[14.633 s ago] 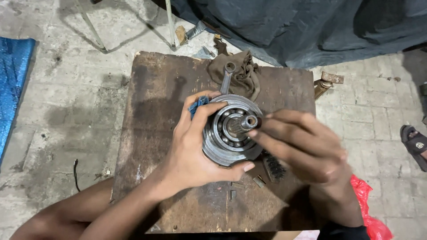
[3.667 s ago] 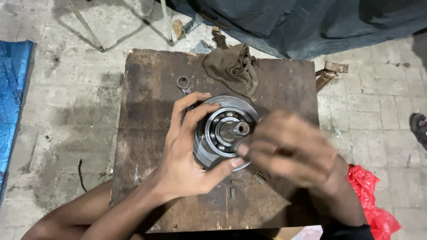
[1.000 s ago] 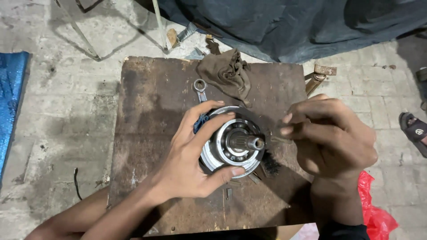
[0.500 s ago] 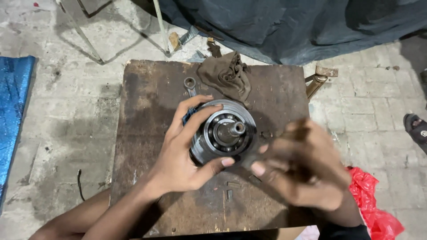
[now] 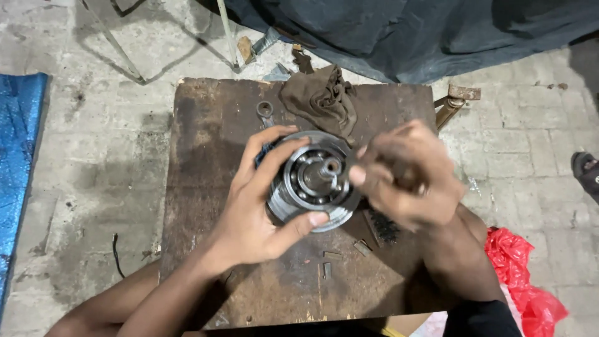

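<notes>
Under my two hands, left hand [image 5: 256,218] and right hand [image 5: 405,178], I count one round bearing hub [image 5: 312,181], one brown rag [image 5: 321,97] beyond my fingers, one ring spanner [image 5: 266,110], one red bag [image 5: 521,274].

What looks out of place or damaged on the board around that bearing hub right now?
Small loose metal bits lie scattered on the worn wooden board near the round bearing hub. A crumpled brown rag sits at the far edge. No damage shows.
</notes>
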